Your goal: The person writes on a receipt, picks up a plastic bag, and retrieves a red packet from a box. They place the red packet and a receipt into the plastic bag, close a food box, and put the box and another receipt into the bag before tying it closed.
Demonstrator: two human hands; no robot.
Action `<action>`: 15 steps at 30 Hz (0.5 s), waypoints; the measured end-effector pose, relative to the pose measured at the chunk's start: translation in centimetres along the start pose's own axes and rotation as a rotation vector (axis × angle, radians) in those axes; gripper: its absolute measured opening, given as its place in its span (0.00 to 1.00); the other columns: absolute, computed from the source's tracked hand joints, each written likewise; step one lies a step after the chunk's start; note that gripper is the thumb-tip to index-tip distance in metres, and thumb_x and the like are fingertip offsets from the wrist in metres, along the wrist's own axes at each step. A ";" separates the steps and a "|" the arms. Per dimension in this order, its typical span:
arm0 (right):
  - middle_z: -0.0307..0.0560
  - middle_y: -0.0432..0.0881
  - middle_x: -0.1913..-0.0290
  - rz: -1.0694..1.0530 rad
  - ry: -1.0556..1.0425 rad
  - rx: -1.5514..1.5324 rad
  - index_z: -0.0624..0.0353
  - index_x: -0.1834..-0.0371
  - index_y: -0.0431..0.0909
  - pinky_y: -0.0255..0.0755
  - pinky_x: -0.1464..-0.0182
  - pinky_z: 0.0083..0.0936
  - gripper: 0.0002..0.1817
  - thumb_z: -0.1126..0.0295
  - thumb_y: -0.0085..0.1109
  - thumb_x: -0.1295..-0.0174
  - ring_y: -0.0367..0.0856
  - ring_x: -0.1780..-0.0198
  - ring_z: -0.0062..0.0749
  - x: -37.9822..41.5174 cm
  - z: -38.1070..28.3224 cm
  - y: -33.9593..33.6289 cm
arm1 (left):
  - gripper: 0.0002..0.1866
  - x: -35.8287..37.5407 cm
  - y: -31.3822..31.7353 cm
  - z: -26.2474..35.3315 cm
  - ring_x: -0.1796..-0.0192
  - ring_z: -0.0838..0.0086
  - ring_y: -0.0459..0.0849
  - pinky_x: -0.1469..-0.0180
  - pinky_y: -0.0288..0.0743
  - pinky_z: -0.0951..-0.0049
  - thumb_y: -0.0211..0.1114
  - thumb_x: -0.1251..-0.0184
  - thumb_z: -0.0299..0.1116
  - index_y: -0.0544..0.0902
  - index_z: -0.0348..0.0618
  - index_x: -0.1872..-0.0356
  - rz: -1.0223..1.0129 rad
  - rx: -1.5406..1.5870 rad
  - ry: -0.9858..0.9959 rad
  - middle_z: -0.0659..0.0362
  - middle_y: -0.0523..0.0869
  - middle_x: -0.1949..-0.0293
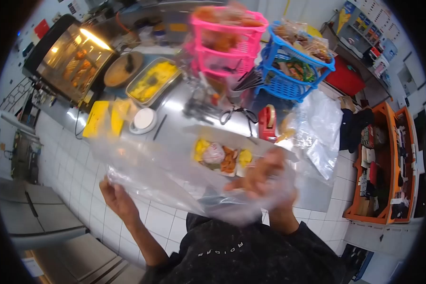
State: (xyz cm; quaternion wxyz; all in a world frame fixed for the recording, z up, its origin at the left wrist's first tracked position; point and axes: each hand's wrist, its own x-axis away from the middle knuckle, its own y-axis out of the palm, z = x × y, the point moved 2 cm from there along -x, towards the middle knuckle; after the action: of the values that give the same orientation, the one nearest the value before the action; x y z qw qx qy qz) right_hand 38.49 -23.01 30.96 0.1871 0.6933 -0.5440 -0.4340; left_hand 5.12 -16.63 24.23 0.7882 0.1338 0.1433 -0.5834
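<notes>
Nearest of all, a dark black top (241,255) at the bottom edge. Just above it, a big clear plastic bag (175,177), held up wide between both hands and stretched from left to right. At the left end, the left hand (116,196), fingers pressed together and pinching the bag's edge. At the right end, the right hand (265,177), wrapped in the bag's bunched plastic, fingers curled and gripping it. Seen through the bag, a white food tray (222,158) on the shiny metal counter (175,111), with a ball of rice, yellow bits and orange fried pieces inside. Just right of the tray, a red tape holder (269,124), and more loose clear plastic (324,128) hanging off the counter's right end. Left of the tray, a small round white tub (143,120) and some yellow packets (104,117). Behind the tray, black scissors (239,114) flat on the counter. Farther back, a metal pan of yellow food (151,81) and a round brown dish (123,68). Beside those, a pink basket rack (227,40) and a blue basket rack (293,66), both stuffed with food packs. Far left, a lit-up glass warmer (73,59) with orange food inside. Far right, down on the white tiled floor, orange shelves (388,161) full of things too small to tell apart.
</notes>
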 end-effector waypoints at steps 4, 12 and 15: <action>0.43 0.71 0.56 0.236 0.336 0.190 0.63 0.45 0.67 0.76 0.45 0.40 0.15 0.77 0.50 0.35 0.75 0.55 0.28 0.1 9.5 -0.4 | 0.12 5.3 -9.6 0.0 0.51 0.78 0.72 0.45 0.65 0.75 0.59 0.34 0.26 0.66 0.42 0.54 0.070 -0.193 -0.210 0.61 0.72 0.58; 0.46 0.73 0.53 0.306 0.530 0.560 0.64 0.44 0.67 0.78 0.51 0.29 0.15 0.71 0.52 0.31 0.74 0.53 0.24 0.4 19.1 -3.8 | 0.29 12.2 -15.3 -0.5 0.69 0.79 0.75 0.61 0.70 0.79 0.66 0.42 0.22 0.60 0.48 0.43 0.150 0.051 -0.661 0.60 0.79 0.68; 0.53 0.74 0.50 0.238 0.344 0.995 0.64 0.42 0.66 0.76 0.49 0.33 0.21 0.71 0.58 0.35 0.76 0.50 0.34 -0.4 19.4 -3.7 | 0.28 12.0 -14.3 -0.1 0.68 0.76 0.76 0.59 0.72 0.76 0.67 0.41 0.23 0.61 0.49 0.44 0.243 -0.026 -0.697 0.58 0.79 0.65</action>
State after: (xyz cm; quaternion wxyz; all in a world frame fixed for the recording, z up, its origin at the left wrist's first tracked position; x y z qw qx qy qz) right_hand 25.06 -17.30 17.70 -0.0297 0.6929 -0.7201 0.0199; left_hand -5.21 -31.20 18.89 0.8548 -0.0673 -0.1433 -0.4943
